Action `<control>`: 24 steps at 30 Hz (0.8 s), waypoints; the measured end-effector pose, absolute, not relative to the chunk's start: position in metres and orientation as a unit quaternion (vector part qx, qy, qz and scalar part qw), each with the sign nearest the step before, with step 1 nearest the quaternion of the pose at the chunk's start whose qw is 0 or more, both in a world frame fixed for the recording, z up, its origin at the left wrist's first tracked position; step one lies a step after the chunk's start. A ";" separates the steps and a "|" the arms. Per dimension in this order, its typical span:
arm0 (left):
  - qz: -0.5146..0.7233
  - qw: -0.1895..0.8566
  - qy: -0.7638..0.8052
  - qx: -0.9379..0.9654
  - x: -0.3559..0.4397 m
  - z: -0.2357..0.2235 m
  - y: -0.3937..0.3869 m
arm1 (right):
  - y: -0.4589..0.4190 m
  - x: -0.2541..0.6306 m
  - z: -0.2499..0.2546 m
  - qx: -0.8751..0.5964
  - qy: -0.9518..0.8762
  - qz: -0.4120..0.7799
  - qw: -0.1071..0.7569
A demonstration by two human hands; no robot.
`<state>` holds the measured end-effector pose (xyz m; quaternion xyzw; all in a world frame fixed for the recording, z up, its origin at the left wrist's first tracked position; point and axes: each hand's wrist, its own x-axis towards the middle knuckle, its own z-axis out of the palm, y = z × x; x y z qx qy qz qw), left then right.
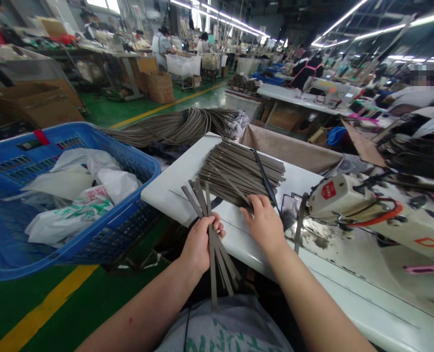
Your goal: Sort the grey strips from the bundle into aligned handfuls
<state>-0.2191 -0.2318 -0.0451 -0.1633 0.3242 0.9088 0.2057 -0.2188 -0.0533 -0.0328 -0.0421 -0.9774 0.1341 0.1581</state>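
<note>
My left hand (199, 242) is closed around a fanned bunch of grey-brown strips (217, 254), held upright in front of my body near the table edge. My right hand (265, 224) reaches over the white sewing table (169, 195), thumb and forefinger pinching the near end of one strip (232, 185). That strip slants across a broad pile of similar strips (239, 164) laid side by side on the tabletop. A long, narrow black object (263, 173) lies across the right part of the pile.
To the right stands a white sewing machine (371, 203). A blue plastic basket (4, 205) holding white plastic bags (80, 215) sits at the left. Behind the table lies a large bundle of long strips (187, 122). Several people work at tables farther back.
</note>
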 end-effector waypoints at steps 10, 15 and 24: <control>0.906 0.214 0.311 -0.194 -0.220 -0.050 -0.239 | -0.058 -0.221 -0.046 0.078 -0.989 -0.078 0.095; 0.896 0.222 0.330 -0.196 -0.220 -0.053 -0.234 | -0.055 -0.219 -0.052 0.036 -0.990 -0.011 0.134; 0.878 0.224 0.358 -0.224 -0.218 -0.051 -0.232 | -0.068 -0.215 -0.045 0.086 -0.987 -0.088 0.104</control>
